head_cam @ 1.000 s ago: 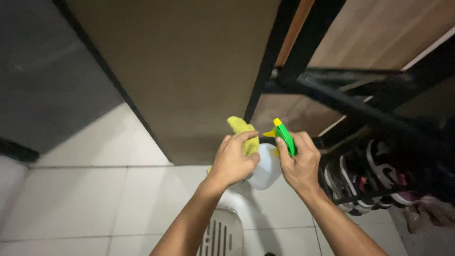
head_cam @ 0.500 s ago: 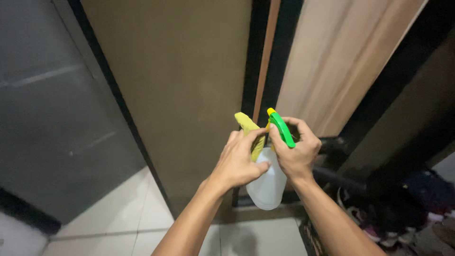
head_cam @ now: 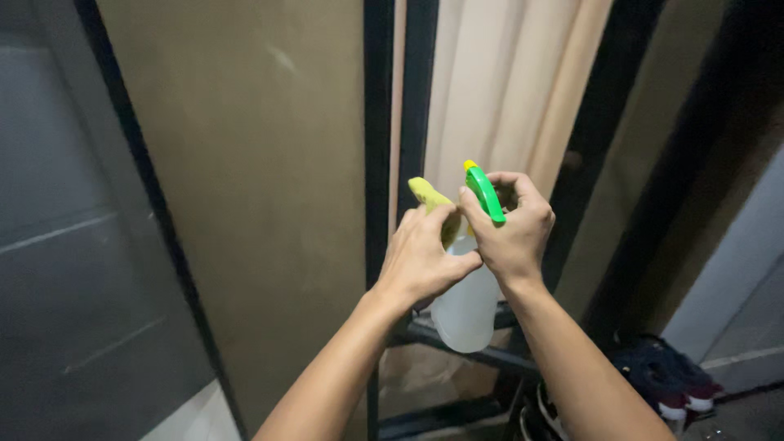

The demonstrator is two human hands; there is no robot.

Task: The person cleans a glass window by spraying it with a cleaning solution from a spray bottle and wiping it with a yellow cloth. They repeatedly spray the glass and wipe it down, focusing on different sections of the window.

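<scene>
My right hand [head_cam: 510, 233] grips the neck of a white spray bottle [head_cam: 467, 310] with a green and yellow trigger head [head_cam: 483, 192]. The bottle hangs below my fist. My left hand [head_cam: 423, 257] is closed on a folded yellow cloth [head_cam: 433, 202] and presses against the bottle's shoulder, next to my right hand. Both hands are raised in front of a tall black-framed panel.
A brown panel [head_cam: 253, 180] in a black frame [head_cam: 377, 147] stands straight ahead, with a dark glass pane [head_cam: 73, 245] to the left. Beige curtain folds [head_cam: 498, 90] show behind the frame. Low at the right, shoes [head_cam: 670, 384] sit on a black rack [head_cam: 457, 347].
The view has tilted up from the tiled floor to the upright panel. Both hands rose with the bottle and cloth and stayed close together.
</scene>
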